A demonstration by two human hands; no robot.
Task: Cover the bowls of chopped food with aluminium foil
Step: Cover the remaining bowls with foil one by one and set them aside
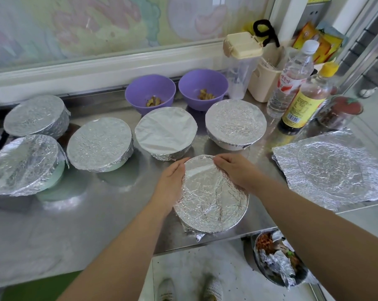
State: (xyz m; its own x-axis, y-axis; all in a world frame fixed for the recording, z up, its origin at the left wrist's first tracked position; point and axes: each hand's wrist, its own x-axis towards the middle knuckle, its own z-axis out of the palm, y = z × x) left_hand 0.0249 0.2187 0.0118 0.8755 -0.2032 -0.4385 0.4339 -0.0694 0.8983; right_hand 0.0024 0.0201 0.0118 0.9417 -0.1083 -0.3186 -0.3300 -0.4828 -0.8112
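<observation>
- Both hands, left hand and right hand, press open-palmed, crimping foil around the near bowl.
- Two purple bowls remain uncovered; likely next, using the spare foil sheet.

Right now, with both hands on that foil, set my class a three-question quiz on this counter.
1. How many purple bowls are uncovered?
2. True or false: the left hand and right hand press foil on the nearest bowl.
3. Where does the loose foil sheet lie? A) right of that bowl B) behind the purple bowls C) on the floor

Key: 1. two; 2. true; 3. A
</observation>
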